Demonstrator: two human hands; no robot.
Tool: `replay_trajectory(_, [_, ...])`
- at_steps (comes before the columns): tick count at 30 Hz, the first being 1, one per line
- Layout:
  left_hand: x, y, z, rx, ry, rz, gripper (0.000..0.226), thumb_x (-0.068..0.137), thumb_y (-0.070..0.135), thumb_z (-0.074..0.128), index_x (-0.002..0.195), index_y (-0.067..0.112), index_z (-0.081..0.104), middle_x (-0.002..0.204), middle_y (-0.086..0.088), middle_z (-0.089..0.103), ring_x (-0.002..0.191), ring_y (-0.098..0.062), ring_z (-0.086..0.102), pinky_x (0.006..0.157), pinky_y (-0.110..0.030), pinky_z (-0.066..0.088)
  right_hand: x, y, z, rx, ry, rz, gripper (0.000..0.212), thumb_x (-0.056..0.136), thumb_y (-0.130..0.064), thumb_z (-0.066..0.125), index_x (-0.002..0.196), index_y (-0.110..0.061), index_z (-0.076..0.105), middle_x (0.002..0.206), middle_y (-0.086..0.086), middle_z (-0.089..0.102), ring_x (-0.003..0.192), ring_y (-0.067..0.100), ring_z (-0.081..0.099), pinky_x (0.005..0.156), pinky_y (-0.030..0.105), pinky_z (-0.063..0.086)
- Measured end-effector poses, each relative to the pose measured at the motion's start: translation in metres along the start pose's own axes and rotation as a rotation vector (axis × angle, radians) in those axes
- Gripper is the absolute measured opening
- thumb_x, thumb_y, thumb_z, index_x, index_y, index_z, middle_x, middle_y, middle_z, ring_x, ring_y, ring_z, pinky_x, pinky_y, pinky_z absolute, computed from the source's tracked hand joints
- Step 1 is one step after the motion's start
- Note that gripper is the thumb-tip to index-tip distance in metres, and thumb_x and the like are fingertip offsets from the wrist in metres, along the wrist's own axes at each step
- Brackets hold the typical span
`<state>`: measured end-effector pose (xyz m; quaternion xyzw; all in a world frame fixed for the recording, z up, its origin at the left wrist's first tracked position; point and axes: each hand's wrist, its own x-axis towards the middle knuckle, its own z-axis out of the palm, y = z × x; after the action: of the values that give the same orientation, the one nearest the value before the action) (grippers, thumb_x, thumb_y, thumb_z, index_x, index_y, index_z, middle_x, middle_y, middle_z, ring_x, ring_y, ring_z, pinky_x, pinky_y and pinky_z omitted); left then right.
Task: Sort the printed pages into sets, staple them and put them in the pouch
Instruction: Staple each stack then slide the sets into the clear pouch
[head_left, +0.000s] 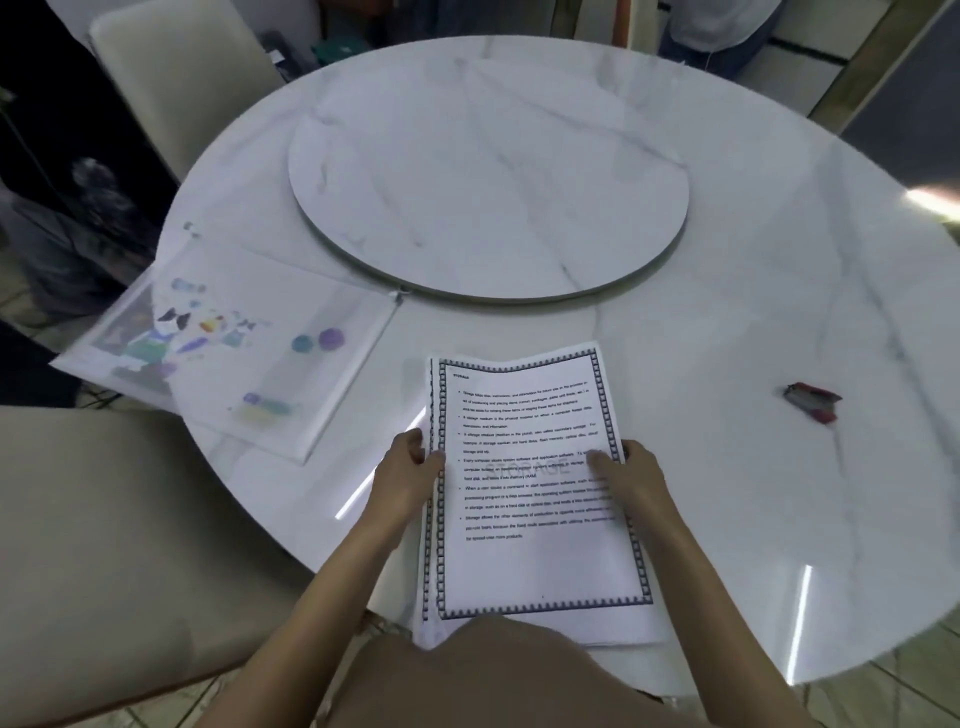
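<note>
Head view. The stack of printed pages (535, 493) sits on the near side of the turntable (488, 171), at the near edge of the table (727, 260). Its top sheet carries a bordered text block and bows slightly at its far end. The left hand (410, 473) pinches the stack's left edge, thumb on top. The right hand (631, 478) grips the right edge, also with the thumb pressed on the top sheet.

Step in hand, as judged: sorting, with nothing yet stapled. The sheets beneath show offset edges, so they should be squared before any set is peeled off, and each heading read first.

Count: one stack, sheet number not countable. One pouch (228, 353) lies near-left of the turntable. One stapler (813, 401) lies near-right of it, well apart from the stack. Two hands are in view.
</note>
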<state>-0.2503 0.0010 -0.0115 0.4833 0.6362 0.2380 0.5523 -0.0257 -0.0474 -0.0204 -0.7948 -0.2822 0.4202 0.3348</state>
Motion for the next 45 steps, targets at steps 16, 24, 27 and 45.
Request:
replay_trajectory(16, [-0.004,0.075,0.0,-0.261,0.131,0.573,0.024,0.097,0.013,0.043,0.12,0.02,0.048,0.108,0.018,0.059,0.094,0.013,0.059,0.08,-0.008,0.048,-0.005,-0.08,-0.031,0.382,0.09,-0.546,0.028,0.092,-0.01,0.052,0.112,-0.027,0.041,0.108,0.001,0.06,0.098,0.009,0.061,0.082,0.023,0.052])
replay_trajectory(24, [-0.008,0.073,0.008,-0.289,0.155,0.644,0.02,0.096,0.025,0.045,0.112,0.036,0.043,0.109,0.028,0.058,0.102,0.01,0.056,0.089,-0.02,0.049,-0.019,-0.077,-0.019,0.451,0.043,-0.651,0.024,0.094,-0.011,0.047,0.107,-0.031,0.048,0.104,-0.02,0.062,0.1,-0.007,0.059,0.088,0.016,0.05])
replay_trajectory(27, [-0.003,0.051,0.012,-0.193,0.119,0.556,0.027,0.095,0.034,0.043,0.122,0.038,0.042,0.115,0.029,0.057,0.11,0.007,0.054,0.096,-0.024,0.044,-0.011,-0.06,-0.009,0.374,0.011,-0.553,0.022,0.095,-0.02,0.048,0.111,-0.035,0.05,0.113,-0.019,0.058,0.111,0.0,0.056,0.101,0.027,0.044])
replay_trajectory(45, [0.017,0.012,0.03,0.041,0.025,0.246,0.016,0.09,0.007,0.054,0.089,0.022,0.058,0.081,-0.003,0.062,0.065,-0.015,0.061,0.059,-0.013,0.049,0.02,-0.002,-0.05,-0.181,0.251,-0.302,0.022,0.095,-0.009,0.045,0.112,0.003,0.053,0.097,0.009,0.057,0.083,0.02,0.049,0.072,0.022,0.036])
